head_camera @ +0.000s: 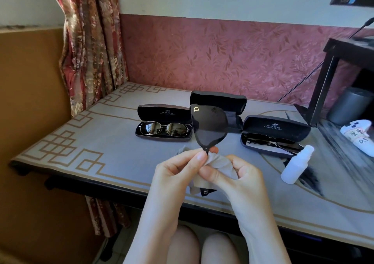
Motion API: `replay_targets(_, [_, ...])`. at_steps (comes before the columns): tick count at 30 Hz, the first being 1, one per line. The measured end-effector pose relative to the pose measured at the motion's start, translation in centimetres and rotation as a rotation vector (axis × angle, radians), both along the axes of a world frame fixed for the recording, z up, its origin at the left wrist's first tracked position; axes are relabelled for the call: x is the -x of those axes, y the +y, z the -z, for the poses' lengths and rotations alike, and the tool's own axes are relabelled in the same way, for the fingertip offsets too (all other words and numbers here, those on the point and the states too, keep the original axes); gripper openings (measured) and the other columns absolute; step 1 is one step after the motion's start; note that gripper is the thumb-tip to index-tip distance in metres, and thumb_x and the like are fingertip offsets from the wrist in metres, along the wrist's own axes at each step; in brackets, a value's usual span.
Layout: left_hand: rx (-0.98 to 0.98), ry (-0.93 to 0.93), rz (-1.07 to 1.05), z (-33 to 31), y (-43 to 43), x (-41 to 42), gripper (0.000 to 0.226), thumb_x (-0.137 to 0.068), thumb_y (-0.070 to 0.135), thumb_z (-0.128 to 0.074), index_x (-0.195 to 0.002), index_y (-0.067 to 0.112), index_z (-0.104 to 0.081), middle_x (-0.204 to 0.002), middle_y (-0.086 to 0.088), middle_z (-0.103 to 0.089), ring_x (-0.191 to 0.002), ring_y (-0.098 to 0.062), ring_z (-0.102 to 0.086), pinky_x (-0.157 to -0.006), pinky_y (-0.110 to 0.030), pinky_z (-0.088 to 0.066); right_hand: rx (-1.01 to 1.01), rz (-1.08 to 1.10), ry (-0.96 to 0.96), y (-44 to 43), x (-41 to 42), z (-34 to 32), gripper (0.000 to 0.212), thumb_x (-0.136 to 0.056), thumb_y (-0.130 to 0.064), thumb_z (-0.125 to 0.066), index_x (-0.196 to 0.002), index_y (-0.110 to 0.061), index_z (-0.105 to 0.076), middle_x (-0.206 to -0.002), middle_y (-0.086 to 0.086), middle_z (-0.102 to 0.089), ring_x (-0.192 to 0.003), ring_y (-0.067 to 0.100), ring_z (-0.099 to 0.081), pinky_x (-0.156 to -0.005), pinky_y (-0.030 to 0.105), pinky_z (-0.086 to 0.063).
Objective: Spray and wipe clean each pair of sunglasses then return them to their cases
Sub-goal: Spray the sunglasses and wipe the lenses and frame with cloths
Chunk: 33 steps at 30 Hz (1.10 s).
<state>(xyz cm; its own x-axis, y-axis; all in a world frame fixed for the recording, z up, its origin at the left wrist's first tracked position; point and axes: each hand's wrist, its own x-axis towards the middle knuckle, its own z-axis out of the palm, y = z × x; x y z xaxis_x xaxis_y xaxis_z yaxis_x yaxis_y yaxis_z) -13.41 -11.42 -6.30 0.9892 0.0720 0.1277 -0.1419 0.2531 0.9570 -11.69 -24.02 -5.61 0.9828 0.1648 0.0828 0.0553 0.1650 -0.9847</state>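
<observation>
Black sunglasses (209,126) are up over the surface (101,152), one dark lens facing us, in front of an open black case (222,100). Left hand (178,168) pinches the frame's lower edge in its grip. Right hand (240,172) curls its grip round the grey cloth (219,160) just beneath. Spray bottle (297,164) sits near, to the right.

spray bottle (296,165) right of cases (164,123)
</observation>
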Motion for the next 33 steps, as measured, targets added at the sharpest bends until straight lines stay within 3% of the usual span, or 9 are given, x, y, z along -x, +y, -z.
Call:
replay_targets(6, [-0.01,-0.025,-0.054,0.2,0.0,0.0,0.03,-0.082,0.034,-0.059,-0.099,0.018,-0.077,-0.099,-0.006,-0.075,-0.093,-0.025,-0.065,-0.086,-0.035,-0.048,0.061,-0.01,-0.056,0.1,0.1,-0.1,0.022,-0.086,-0.033,-0.065,-0.067,-0.021,-0.067,-0.05,-0.015,-0.054,-0.055,0.003,-0.053,-0.073,0.024,-0.054])
replay_targets(10, [0.003,-0.018,-0.08,0.3,-0.3,0.1,0.028,-0.082,0.033,-0.058,-0.097,0.021,-0.077,-0.1,-0.005,-0.075,-0.094,-0.028,-0.063,-0.086,-0.046,-0.049,0.07,-0.064,-0.104,-0.3,0.2,-0.2,0.023,-0.094,-0.033,-0.058,-0.08,-0.019,-0.069,-0.065,-0.019,-0.066,-0.075,-0.001,-0.063,-0.077,0.014,-0.051])
replay_targets(13, [0.012,-0.043,-0.072,0.2,-0.7,0.1,0.028,-0.082,0.027,-0.058,-0.098,0.015,-0.077,-0.1,-0.008,-0.075,-0.096,-0.018,-0.069,-0.077,-0.026,-0.056,0.07,-0.058,-0.072,-0.6,0.2,0.0,0.02,-0.081,-0.029,-0.072,-0.098,-0.018,-0.075,-0.091,-0.005,-0.077,-0.089,0.006,-0.071,-0.075,0.014,-0.052])
replay_targets(15, [0.003,-0.05,-0.067,0.0,-1.1,0.3,0.029,-0.081,0.026,-0.059,-0.099,0.012,-0.077,-0.097,-0.006,-0.076,-0.091,-0.011,-0.07,-0.07,-0.017,-0.053,0.04,-0.03,-0.029,-0.5,0.2,0.0,0.027,-0.066,-0.021,-0.084,-0.09,-0.012,-0.075,-0.083,0.004,-0.076,-0.08,0.013,-0.072,-0.067,0.016,-0.053])
replay_targets(20, [-0.023,-0.04,-0.016,0.2,-0.8,0.3,0.028,-0.088,0.035,-0.059,-0.104,0.02,-0.076,-0.103,-0.01,-0.074,-0.109,-0.042,-0.057,-0.098,-0.058,-0.041,-0.07,0.026,0.008,-0.1,0.4,-0.3,0.021,-0.057,-0.017,-0.079,-0.074,-0.008,-0.072,-0.068,0.011,-0.073,-0.061,0.013,-0.07,-0.055,0.013,-0.049])
replay_targets(23, [-0.036,-0.053,0.001,0.2,-0.6,0.3,0.033,-0.087,0.036,-0.054,-0.101,0.016,-0.076,-0.098,-0.024,-0.07,-0.105,-0.04,-0.06,-0.1,-0.047,-0.044,-0.044,0.098,0.01,0.3,0.3,-0.1,0.032,-0.055,-0.028,-0.09,-0.066,-0.01,-0.066,-0.058,0.012,-0.067,-0.055,0.013,-0.063,-0.051,0.011,-0.044])
replay_targets(26, [-0.047,-0.07,0.021,0.2,-0.7,0.5,0.034,-0.088,0.034,-0.054,-0.096,0.009,-0.076,-0.093,-0.017,-0.072,-0.098,-0.023,-0.067,-0.094,-0.034,-0.049,-0.018,0.182,0.017,0.4,0.2,-0.1,0.046,-0.057,-0.049,-0.087,-0.059,-0.011,-0.062,-0.055,0.018,-0.057,-0.057,0.018,-0.056,-0.053,0.018,-0.045])
replay_targets(29, [-0.07,-0.091,0.025,0.2,-0.9,0.5,0.034,-0.09,0.033,-0.052,-0.099,0.009,-0.075,-0.092,-0.009,-0.074,-0.098,-0.022,-0.067,-0.095,-0.035,-0.047,-0.025,0.197,0.04,0.5,0.2,-0.2,0.036,-0.053,-0.048,-0.076,-0.05,-0.017,-0.058,-0.046,-0.004,-0.049,-0.052,0.016,-0.052,-0.05,0.018,-0.044])
replay_targets(33, [-0.119,-0.128,0.021,-0.1,-1.1,0.8,0.032,-0.092,0.034,-0.052,-0.097,0.012,-0.076,-0.086,-0.019,-0.072,-0.093,-0.022,-0.069,-0.095,-0.031,-0.049,0.022,0.195,0.078,1.0,0.3,-0.3,0.05,-0.056,-0.057,-0.086,-0.049,-0.018,-0.056,-0.052,0.016,-0.051,-0.054,0.03,-0.053,-0.057,0.039,-0.049])
